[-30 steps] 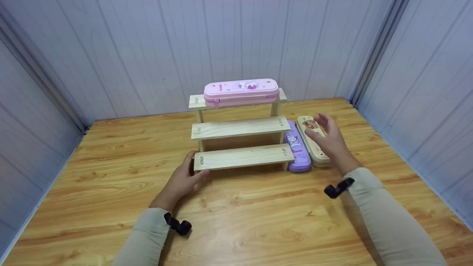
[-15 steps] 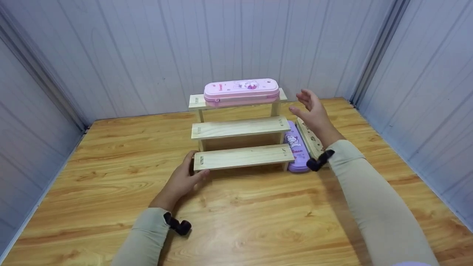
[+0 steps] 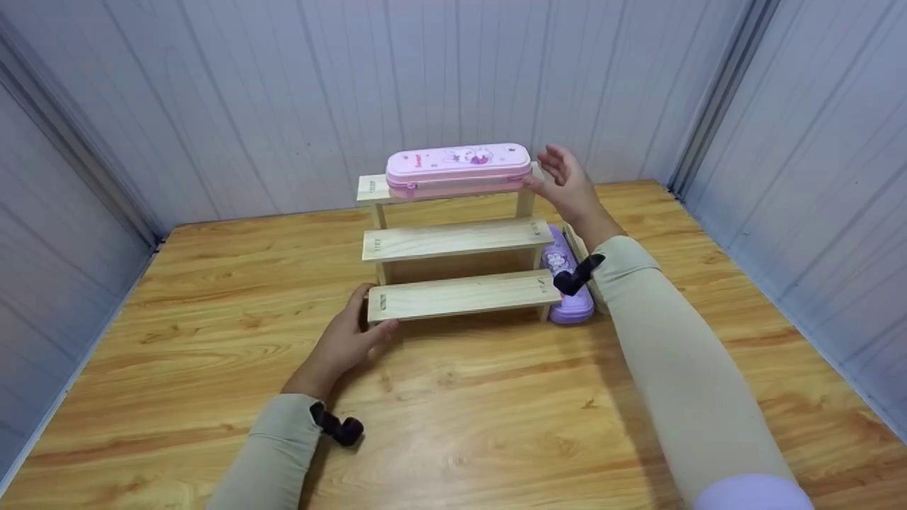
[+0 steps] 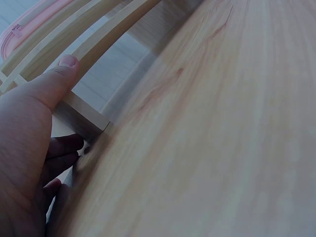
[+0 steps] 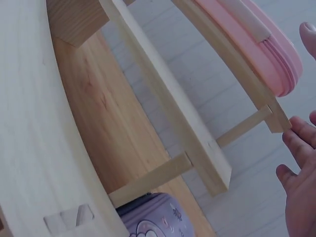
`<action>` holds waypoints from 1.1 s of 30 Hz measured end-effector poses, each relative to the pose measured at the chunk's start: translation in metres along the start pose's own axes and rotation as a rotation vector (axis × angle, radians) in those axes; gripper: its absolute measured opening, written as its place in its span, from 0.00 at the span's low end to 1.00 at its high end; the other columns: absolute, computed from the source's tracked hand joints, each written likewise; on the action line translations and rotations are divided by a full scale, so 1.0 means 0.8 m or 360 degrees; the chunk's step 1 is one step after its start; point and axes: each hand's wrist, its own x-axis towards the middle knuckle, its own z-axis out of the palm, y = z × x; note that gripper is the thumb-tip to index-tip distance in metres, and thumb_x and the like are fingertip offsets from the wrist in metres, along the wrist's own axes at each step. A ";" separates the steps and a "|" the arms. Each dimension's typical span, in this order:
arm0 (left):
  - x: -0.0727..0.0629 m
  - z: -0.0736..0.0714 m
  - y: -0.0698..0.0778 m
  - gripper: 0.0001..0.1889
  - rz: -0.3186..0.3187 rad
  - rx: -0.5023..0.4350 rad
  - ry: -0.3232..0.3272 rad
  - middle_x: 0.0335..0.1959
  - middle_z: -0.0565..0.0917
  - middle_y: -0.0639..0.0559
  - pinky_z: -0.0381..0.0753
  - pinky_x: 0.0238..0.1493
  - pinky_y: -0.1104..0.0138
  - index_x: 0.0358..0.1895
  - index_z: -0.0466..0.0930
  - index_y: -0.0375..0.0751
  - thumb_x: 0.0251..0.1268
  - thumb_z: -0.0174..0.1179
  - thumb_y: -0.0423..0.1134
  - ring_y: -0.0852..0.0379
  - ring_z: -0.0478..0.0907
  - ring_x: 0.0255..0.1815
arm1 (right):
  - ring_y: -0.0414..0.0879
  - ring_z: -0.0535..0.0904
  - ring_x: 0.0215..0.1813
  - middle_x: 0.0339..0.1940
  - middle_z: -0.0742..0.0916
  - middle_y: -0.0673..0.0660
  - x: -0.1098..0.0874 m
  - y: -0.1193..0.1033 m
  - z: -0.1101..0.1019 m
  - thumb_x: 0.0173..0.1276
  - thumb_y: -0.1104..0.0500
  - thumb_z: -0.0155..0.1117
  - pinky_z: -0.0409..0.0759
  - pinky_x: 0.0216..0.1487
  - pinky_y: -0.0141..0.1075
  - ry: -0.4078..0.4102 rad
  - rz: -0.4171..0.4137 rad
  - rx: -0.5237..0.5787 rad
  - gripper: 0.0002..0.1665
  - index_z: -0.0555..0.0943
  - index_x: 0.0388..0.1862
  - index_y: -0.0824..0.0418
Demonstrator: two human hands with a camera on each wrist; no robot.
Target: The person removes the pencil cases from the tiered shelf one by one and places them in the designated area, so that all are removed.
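Note:
A three-tier wooden shelf rack stands on the table with a pink zippered pencil case lying on its top tier. My left hand grips the left end of the lowest tier; in the left wrist view the thumb is on the board's front and the fingers curl behind the leg. Beside the right end of the top tier, my right hand has loosely bent fingers and holds nothing. Its fingertips are at the board's end in the right wrist view; whether they touch firmly I cannot tell.
A purple pencil case lies on the table against the rack's right side. Next to it a cream pencil case is mostly hidden by my right arm. A pale panelled wall rises behind the wooden table.
My right hand has moved up and left from above the cream pencil case to the top tier's right end. The left hand keeps its grip, and the rack looks unmoved apart from a slight view shift.

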 end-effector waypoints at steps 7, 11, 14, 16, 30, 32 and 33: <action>-0.003 -0.001 0.001 0.50 -0.0008 0.0033 0.0002 0.73 0.68 0.38 0.61 0.73 0.47 0.81 0.48 0.47 0.65 0.65 0.63 0.41 0.66 0.73 | 0.49 0.60 0.79 0.79 0.65 0.61 0.009 -0.012 0.017 0.63 0.54 0.76 0.59 0.76 0.36 -0.0019 0.0056 -0.0036 0.56 0.53 0.81 0.64; -0.004 -0.003 0.003 0.51 -0.0016 0.0042 -0.0001 0.75 0.65 0.36 0.59 0.74 0.46 0.81 0.48 0.46 0.64 0.64 0.64 0.40 0.63 0.75 | 0.48 0.59 0.80 0.80 0.64 0.59 0.014 -0.019 0.024 0.62 0.52 0.77 0.60 0.75 0.35 -0.0054 0.0109 -0.0087 0.59 0.52 0.82 0.62; -0.005 -0.002 0.005 0.52 -0.0036 0.0041 -0.0007 0.76 0.63 0.36 0.58 0.74 0.47 0.81 0.46 0.46 0.64 0.64 0.66 0.40 0.61 0.76 | 0.47 0.58 0.79 0.81 0.63 0.57 0.018 -0.025 0.027 0.61 0.51 0.78 0.60 0.75 0.34 -0.0090 0.0158 -0.0129 0.60 0.51 0.82 0.60; -0.006 -0.001 0.005 0.52 -0.0049 0.0044 -0.0012 0.76 0.63 0.36 0.58 0.75 0.47 0.81 0.46 0.46 0.64 0.63 0.66 0.40 0.60 0.76 | 0.47 0.58 0.79 0.81 0.62 0.57 0.020 -0.028 0.027 0.60 0.51 0.78 0.60 0.75 0.34 -0.0113 0.0191 -0.0172 0.62 0.50 0.83 0.59; -0.009 0.004 0.008 0.49 0.0028 -0.0057 -0.0027 0.70 0.71 0.40 0.68 0.69 0.49 0.80 0.49 0.47 0.65 0.65 0.62 0.44 0.71 0.69 | 0.46 0.70 0.70 0.73 0.73 0.57 0.022 -0.028 0.024 0.58 0.61 0.80 0.67 0.71 0.34 -0.0097 0.0229 -0.0209 0.53 0.63 0.79 0.60; -0.009 0.005 0.008 0.50 0.0021 -0.0043 -0.0025 0.71 0.70 0.39 0.66 0.70 0.48 0.80 0.48 0.46 0.65 0.65 0.62 0.43 0.69 0.70 | 0.46 0.71 0.68 0.71 0.75 0.57 0.022 -0.028 0.025 0.57 0.60 0.81 0.68 0.70 0.35 -0.0089 0.0224 -0.0247 0.51 0.65 0.77 0.59; -0.009 0.005 0.008 0.50 0.0008 -0.0039 -0.0019 0.71 0.70 0.39 0.66 0.70 0.49 0.80 0.48 0.46 0.64 0.65 0.63 0.43 0.69 0.70 | 0.46 0.71 0.68 0.70 0.75 0.57 0.021 -0.028 0.025 0.57 0.59 0.81 0.68 0.70 0.35 -0.0088 0.0224 -0.0255 0.51 0.66 0.77 0.59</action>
